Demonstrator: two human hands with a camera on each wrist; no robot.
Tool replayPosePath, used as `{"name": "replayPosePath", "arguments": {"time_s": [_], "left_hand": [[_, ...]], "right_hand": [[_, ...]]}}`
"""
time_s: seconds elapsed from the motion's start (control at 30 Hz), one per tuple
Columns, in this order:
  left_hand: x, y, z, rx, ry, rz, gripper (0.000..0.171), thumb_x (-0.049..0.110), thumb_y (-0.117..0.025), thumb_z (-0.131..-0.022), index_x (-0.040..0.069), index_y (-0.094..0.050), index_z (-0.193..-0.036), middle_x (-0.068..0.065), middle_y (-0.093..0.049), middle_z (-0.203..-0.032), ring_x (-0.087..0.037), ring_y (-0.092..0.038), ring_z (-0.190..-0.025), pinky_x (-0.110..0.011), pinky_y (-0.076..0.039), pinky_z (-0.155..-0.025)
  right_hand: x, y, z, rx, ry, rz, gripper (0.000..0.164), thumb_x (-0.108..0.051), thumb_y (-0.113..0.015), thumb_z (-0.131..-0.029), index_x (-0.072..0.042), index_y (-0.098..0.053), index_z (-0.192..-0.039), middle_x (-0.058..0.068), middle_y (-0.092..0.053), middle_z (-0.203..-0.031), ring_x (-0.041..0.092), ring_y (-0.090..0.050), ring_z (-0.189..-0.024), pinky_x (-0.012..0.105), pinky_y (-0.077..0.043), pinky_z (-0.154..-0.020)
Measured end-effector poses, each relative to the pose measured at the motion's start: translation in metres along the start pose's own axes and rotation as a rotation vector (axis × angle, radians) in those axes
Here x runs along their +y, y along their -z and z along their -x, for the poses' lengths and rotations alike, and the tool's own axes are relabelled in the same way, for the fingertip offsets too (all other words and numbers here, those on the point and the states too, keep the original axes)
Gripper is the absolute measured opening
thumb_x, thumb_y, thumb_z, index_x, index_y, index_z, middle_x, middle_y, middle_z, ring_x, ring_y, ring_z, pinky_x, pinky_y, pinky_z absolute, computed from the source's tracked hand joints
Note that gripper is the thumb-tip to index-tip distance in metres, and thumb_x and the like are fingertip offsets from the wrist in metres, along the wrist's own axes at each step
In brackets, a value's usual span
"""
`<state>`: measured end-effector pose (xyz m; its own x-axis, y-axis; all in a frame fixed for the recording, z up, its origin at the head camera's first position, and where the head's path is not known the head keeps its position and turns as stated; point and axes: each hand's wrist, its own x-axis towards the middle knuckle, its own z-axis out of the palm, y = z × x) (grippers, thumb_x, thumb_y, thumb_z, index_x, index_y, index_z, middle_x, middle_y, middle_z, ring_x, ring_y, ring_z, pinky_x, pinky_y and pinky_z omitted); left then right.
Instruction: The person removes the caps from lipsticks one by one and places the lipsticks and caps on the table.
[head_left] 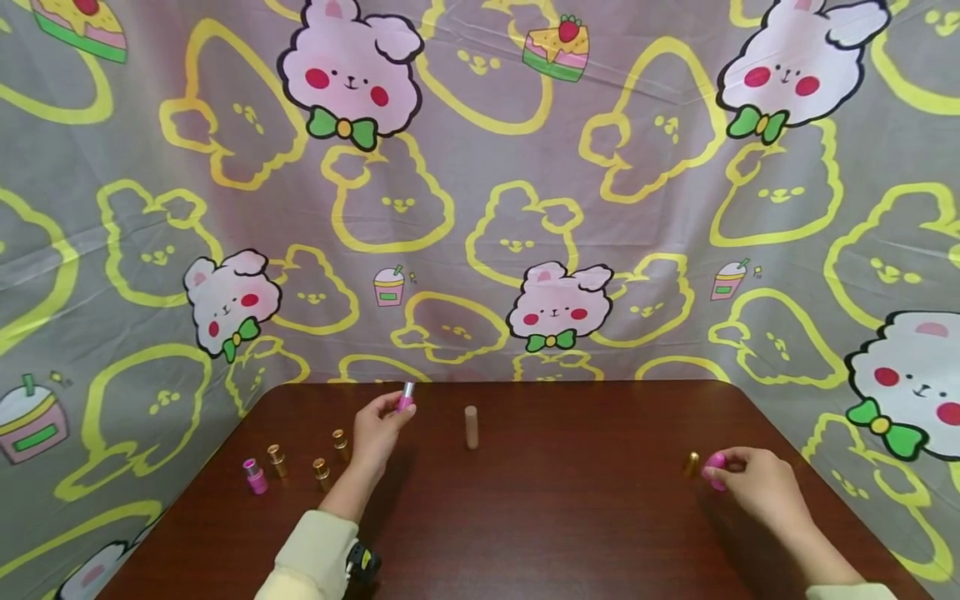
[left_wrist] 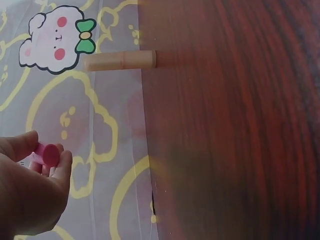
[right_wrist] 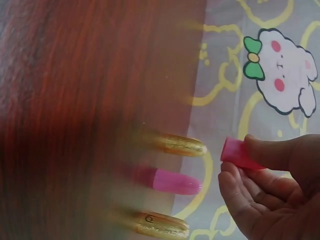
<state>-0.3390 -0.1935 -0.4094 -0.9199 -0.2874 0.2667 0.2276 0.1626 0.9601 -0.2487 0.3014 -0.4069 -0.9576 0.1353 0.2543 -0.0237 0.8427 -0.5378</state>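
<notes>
My left hand [head_left: 375,435] pinches a pink lipstick tube [head_left: 406,400] with a silvery upper end, raised over the table's far left half. Its round pink base [left_wrist: 51,155] faces the left wrist camera. On the right, my right hand [head_left: 767,485] holds a pink lipstick cap [head_left: 716,472] between thumb and fingers, above the table. Close beside that cap is a gold cap [head_left: 692,463]. The right wrist view shows another pink cap [right_wrist: 176,182] standing between two gold caps, the lower one [right_wrist: 162,226] with dark lettering.
Uncapped lipstick tubes stand at the table's left: a pink one [head_left: 255,477] and gold ones [head_left: 277,461], near my left forearm. A beige cylindrical tube [head_left: 471,427] stands upright near the middle back. A patterned cloth [head_left: 465,208] hangs behind the brown table [head_left: 555,517].
</notes>
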Motion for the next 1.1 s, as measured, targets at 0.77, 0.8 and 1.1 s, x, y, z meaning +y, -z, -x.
{"name": "replayPosePath", "arguments": {"time_s": [0.77,0.8,1.1], "left_hand": [[-0.023,-0.002,-0.013,0.012,-0.059,-0.317,0.023,0.0,-0.078,-0.076,-0.005,-0.067,-0.096,-0.017,-0.07,-0.091,-0.032,-0.068,-0.085,-0.041,-0.051,-0.077],[-0.023,-0.002,-0.014,0.014,-0.055,-0.331,0.023,0.0,-0.078,-0.076,-0.005,-0.068,-0.095,-0.017,-0.07,-0.091,-0.031,-0.068,-0.084,-0.041,-0.05,-0.078],[-0.025,0.0,-0.014,0.022,-0.032,-0.417,0.025,0.003,-0.081,-0.073,-0.006,-0.067,-0.092,-0.017,-0.07,-0.086,-0.033,-0.064,-0.084,-0.045,-0.047,-0.078]], "right_hand": [[0.011,-0.02,0.003,-0.153,0.002,0.082,0.017,-0.011,-0.078,-0.071,-0.013,-0.061,-0.069,-0.003,-0.054,-0.064,0.018,-0.047,-0.061,0.034,-0.038,-0.057],[0.012,-0.02,0.003,-0.153,0.007,0.084,0.017,-0.01,-0.078,-0.07,-0.013,-0.061,-0.069,-0.003,-0.055,-0.064,0.017,-0.048,-0.061,0.034,-0.039,-0.057],[0.012,-0.022,0.004,-0.138,0.039,0.104,0.018,-0.01,-0.08,-0.069,-0.012,-0.062,-0.068,-0.002,-0.057,-0.065,0.018,-0.049,-0.061,0.036,-0.041,-0.057]]}}
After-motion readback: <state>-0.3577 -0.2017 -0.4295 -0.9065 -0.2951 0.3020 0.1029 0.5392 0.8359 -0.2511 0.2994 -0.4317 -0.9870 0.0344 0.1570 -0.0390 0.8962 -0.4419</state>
